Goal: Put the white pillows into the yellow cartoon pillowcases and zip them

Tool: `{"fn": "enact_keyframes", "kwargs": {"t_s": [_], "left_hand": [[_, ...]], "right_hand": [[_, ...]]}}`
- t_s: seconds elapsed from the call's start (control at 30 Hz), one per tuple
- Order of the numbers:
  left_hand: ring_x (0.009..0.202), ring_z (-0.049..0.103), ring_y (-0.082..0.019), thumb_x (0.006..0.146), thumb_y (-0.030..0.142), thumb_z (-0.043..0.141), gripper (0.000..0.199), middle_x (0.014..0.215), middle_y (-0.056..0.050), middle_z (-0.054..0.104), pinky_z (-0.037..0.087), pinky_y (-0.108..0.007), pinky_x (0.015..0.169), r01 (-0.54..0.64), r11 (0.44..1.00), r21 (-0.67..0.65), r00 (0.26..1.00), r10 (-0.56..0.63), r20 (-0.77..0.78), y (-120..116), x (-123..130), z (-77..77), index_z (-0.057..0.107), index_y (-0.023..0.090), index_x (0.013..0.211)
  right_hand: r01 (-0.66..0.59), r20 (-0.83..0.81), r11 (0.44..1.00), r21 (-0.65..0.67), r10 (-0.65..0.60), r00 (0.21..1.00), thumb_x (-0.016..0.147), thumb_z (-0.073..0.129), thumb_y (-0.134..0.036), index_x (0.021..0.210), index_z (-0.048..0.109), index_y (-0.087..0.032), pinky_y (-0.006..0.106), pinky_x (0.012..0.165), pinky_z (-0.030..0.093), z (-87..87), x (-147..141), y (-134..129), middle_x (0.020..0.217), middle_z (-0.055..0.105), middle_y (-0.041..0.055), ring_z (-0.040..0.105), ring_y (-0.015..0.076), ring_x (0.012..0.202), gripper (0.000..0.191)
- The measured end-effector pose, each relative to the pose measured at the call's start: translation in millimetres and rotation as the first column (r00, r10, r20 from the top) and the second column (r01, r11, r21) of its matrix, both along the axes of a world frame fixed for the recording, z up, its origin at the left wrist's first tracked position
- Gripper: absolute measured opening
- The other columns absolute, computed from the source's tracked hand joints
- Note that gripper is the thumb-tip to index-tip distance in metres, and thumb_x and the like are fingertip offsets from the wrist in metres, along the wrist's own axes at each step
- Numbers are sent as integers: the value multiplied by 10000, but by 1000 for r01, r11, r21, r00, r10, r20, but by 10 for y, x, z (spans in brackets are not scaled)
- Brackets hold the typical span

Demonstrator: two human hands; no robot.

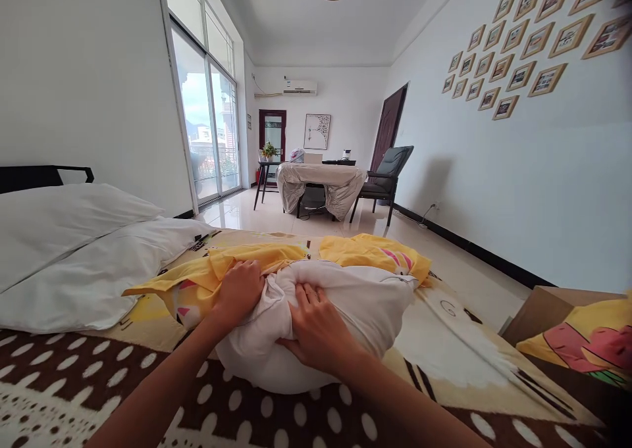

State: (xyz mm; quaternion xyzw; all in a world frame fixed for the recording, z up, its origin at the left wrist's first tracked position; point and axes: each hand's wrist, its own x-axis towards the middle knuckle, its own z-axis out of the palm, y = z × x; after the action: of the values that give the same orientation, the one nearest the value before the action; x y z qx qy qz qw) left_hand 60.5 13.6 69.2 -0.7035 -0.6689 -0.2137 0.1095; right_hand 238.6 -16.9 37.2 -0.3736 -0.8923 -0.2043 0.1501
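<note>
A white pillow (365, 310) lies on the bed in front of me, partly inside a yellow pillowcase (365, 249) with pink and white print. My left hand (240, 291) grips the yellow pillowcase's edge at the pillow's left end. My right hand (316, 329) presses on the bunched white fabric of the pillow, fingers closed into its folds. Both forearms reach in from the bottom of the view.
Two white pillows (74, 250) are stacked at the left by the dark headboard (39, 175). The bed has a brown dotted blanket (276, 415) and a yellow printed sheet (444, 329). Beyond are a covered table (320, 181), a grey chair (390, 175) and a brown box (538, 310).
</note>
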Motion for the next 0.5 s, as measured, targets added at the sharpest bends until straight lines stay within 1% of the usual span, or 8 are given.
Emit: {"fn": "enact_keyframes", "kwargs": {"t_s": [0.07,0.1,0.17,0.23,0.3,0.4,0.43,0.5], "left_hand": [[672,547,-197,800,226,474,142,695,-52,603,362,-291,591,58,998,-36,989,-53,137,27,-75,31,547,165,695],[632,522,-174,789,247,487,154,652,-24,579,346,-281,576,89,996,-31,976,-80,204,38,-103,50,514,177,654],[601,482,-149,776,284,509,201,608,7,537,333,-273,581,135,991,17,931,-133,341,60,-132,83,454,188,609],[581,453,-136,775,314,522,238,584,23,506,329,-266,583,146,986,87,896,-169,411,85,-121,98,421,193,597],[577,441,-132,787,312,517,233,591,27,499,323,-262,579,145,978,150,889,-196,415,107,-69,91,418,194,611],[594,460,-138,827,280,494,206,634,15,523,329,-262,576,202,963,177,910,-251,329,120,75,61,433,192,651],[609,478,-143,842,268,485,190,659,7,538,341,-263,581,225,959,172,918,-267,293,118,139,49,445,190,673],[656,522,-154,869,229,459,147,720,-14,568,375,-265,606,269,951,154,936,-296,192,113,286,17,481,182,732]], "right_hand": [[0,15,1000,-1,0,1000,840,403,-588,1056,592,-77,517,882,362,45,-80,60,1142,553,266,495,373,1050,585],[2,22,1000,-1,-2,1000,847,383,-590,1041,597,-74,511,864,367,70,-121,94,1111,565,267,502,372,1032,591],[8,34,1000,0,-8,999,860,347,-589,1002,612,-64,496,840,373,115,-208,167,1066,579,275,515,370,1004,605],[17,51,1000,-4,-17,999,872,334,-570,986,623,-50,482,818,379,147,-301,244,1035,591,283,532,362,970,606],[38,69,999,-13,-37,997,876,358,-536,1030,612,-21,475,788,387,161,-395,326,997,603,285,550,346,922,595],[98,76,995,-29,-96,992,875,419,-404,1101,573,9,469,741,398,136,-503,463,955,617,276,571,325,860,495],[123,68,992,-31,-121,990,875,423,-338,1088,579,-3,466,725,401,112,-519,513,935,625,262,578,320,841,426],[184,35,982,-44,-182,983,868,412,-218,984,623,-47,454,698,406,38,-500,620,880,645,228,592,313,808,296]]}}
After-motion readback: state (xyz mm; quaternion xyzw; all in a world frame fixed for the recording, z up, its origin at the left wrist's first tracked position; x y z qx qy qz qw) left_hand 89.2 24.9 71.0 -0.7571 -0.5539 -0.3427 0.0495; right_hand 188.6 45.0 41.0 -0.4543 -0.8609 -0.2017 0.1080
